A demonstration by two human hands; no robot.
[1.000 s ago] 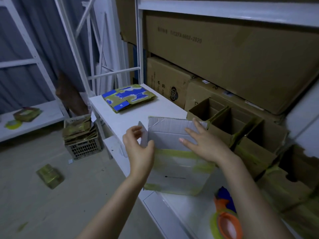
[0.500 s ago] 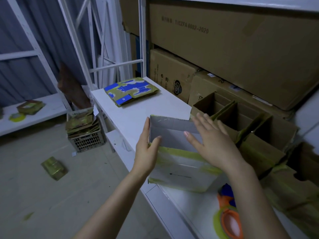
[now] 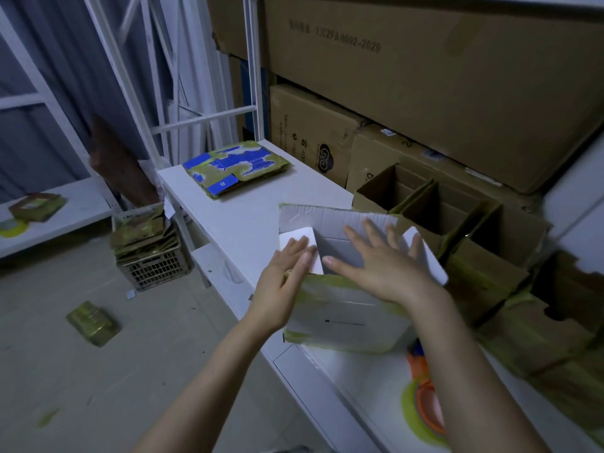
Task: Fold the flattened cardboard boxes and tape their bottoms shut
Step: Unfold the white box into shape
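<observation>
Two bare hands reach forward over a white worktop [image 3: 248, 223], both flat with straight fingers and gripping nothing. Under the right forearm, near the worktop's front edge, lies an orange tape roll [image 3: 428, 410]. Just beyond it stands a white cardboard box [image 3: 343, 318], open end up, its sides banded with yellow-green tape. The left hand [image 3: 284, 282] presses its fingers onto the small left flap, folding it inward. The right hand [image 3: 385, 266] spreads its fingers over the opening, beside the right flap, which tilts outward. The far flap stands upright.

To the right of the box, a row of brown folded boxes [image 3: 457, 217] stands open-topped, one against the next. Farther back on the worktop, well apart, a flattened box [image 3: 235, 168] in blue and green lies flat. Large brown cartons [image 3: 425, 93] fill the shelving behind. Off to the left, on the floor, a crate [image 3: 153, 266] holds flattened cardboard, with a small package [image 3: 91, 322] lying near it.
</observation>
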